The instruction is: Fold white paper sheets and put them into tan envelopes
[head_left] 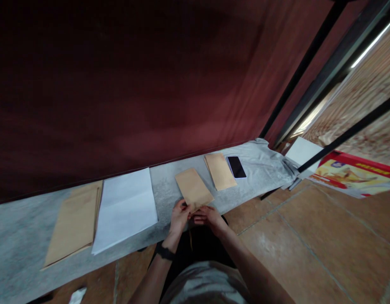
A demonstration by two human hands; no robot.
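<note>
A small brown envelope (193, 188) lies on the grey cloth (20, 236) in front of me. My left hand (180, 216) pinches its near edge, fingers closed on it. My right hand (208, 216) holds the same near edge from the right, fingers curled. A black band sits on my left wrist. A second small stack of brown envelopes (219, 170) lies just behind to the right, beside a dark phone (236, 167).
A stack of white paper (125, 207) and a stack of large brown envelopes (75, 221) lie to the left on the cloth. A dark red curtain hangs behind. Tiled floor spreads to the right, with a white sheet (304, 152) and a red printed poster (356, 173).
</note>
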